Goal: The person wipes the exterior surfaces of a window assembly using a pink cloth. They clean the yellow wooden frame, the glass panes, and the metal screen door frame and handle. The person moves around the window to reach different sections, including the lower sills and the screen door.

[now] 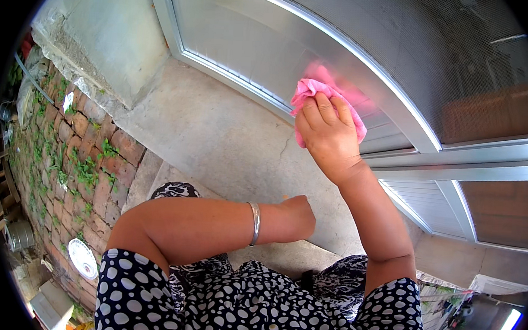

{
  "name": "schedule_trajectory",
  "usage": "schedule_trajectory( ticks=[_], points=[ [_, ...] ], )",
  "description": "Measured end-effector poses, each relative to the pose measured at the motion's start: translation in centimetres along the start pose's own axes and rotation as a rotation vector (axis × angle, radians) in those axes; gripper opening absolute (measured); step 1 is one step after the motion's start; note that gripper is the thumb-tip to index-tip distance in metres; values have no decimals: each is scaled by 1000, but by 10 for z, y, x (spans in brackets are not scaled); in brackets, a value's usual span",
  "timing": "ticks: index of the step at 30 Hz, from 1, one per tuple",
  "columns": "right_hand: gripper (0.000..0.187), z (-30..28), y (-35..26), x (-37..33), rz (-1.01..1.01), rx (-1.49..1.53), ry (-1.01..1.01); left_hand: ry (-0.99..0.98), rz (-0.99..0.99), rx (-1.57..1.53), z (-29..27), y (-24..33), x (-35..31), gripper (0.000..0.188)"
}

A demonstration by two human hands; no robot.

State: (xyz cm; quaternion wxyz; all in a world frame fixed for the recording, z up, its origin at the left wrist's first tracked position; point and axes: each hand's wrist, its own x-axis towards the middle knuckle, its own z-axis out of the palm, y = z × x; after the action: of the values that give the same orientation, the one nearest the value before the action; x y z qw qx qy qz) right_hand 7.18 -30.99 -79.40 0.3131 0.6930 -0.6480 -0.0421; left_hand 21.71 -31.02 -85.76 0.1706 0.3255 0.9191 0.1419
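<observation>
My right hand (329, 136) presses a crumpled pink cloth (308, 88) against the lower metal panel (241, 39) of a door. Its fingers are bent over the cloth, and a pink reflection shows on the shiny panel beside it. My left hand (299, 218) is curled into a loose fist in front of my body, apart from the door. Most of its fingers are turned out of sight, and nothing sticks out of it. A silver bangle (254, 224) circles the left wrist.
Above the panel is a dark mesh screen (399, 28) in a silver frame. A concrete step (217, 132) lies below the door, with a pale wall (103, 28) at its left. Weedy brick paving (71, 159) holds a white round plate-like thing (83, 258). Another framed door section (437, 203) stands at right.
</observation>
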Motion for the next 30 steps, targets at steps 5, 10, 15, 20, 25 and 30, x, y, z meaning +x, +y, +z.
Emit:
schedule_trajectory(
  ticks=[5, 10, 15, 20, 25, 30],
  points=[
    [25, 19, -12, -7, -9, 44, -95, 59, 2, 61, 5, 0, 0, 9],
    [25, 42, -28, -17, -40, 64, -198, 68, -17, 95, 10, 3, -2, 9],
    [27, 43, -23, -24, -58, 127, -169, 63, -5, 144, 10, 6, -2, 9],
    [24, -10, 7, -28, 17, 22, 7, 96, 13, 87, 11, 6, 0, 9],
    [27, -46, 26, -35, 110, -103, 96, 40, 18, 66, 4, 7, 2, 10],
    [25, -36, 22, -34, 142, -106, 111, -4, -9, 57, 9, 5, 11, 9]
  ],
)
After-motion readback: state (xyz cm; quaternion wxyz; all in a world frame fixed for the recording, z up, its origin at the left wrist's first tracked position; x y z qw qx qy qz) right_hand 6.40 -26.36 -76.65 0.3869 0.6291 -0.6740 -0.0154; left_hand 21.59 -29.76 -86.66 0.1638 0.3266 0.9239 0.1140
